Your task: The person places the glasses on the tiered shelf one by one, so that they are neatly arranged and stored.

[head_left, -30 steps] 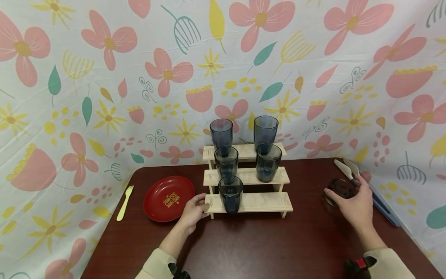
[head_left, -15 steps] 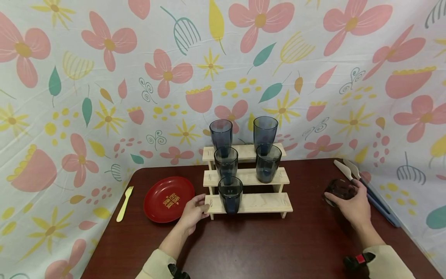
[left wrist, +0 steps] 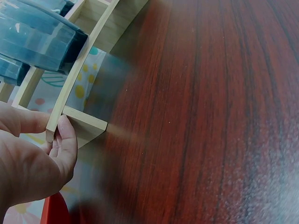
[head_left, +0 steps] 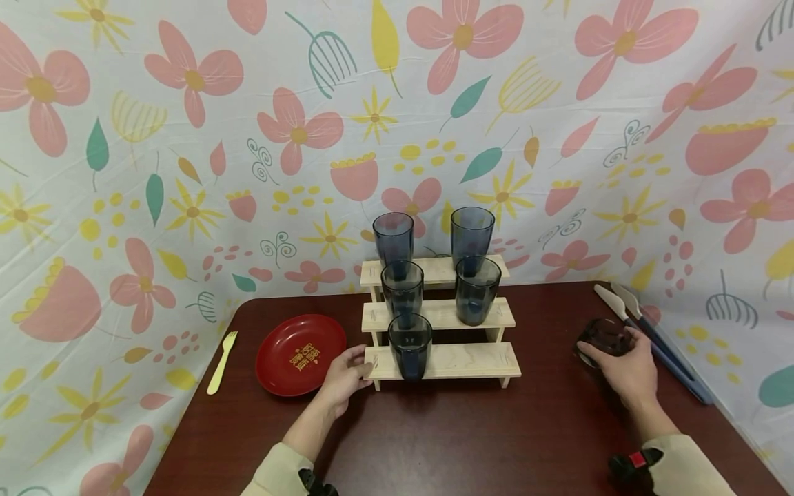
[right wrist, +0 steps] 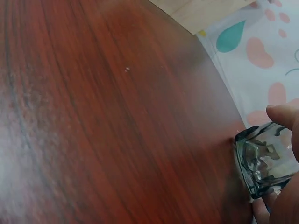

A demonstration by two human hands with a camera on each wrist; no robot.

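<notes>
A three-tier wooden rack (head_left: 468, 359) stands mid-table. Its lowest tier carries one dark blue-grey glass tumbler (head_left: 411, 348) at the left. Two more tumblers are on the middle tier and two on the top one. My left hand (head_left: 343, 382) grips the left end of the lowest shelf, thumb and fingers on either side of the board in the left wrist view. Over at the right, my right hand (head_left: 626, 368) holds a small clear glass vessel (head_left: 603, 335) between thumb and fingers. Its thick base faces the tabletop in the right wrist view (right wrist: 254, 163); fingers hide part of it.
A red plate (head_left: 279, 365) lies left of the rack, close to my left hand. Farther left is a pale yellow fork (head_left: 222, 362). Blue-handled cutlery (head_left: 676, 362) lies along the right table edge beside my right hand. Patterned cloth (head_left: 186, 172) hangs behind the dark table (head_left: 459, 434).
My right hand has shifted very slightly left and toward me, the glass vessel still in its grasp. The left hand, rack and tumblers stay where they were.
</notes>
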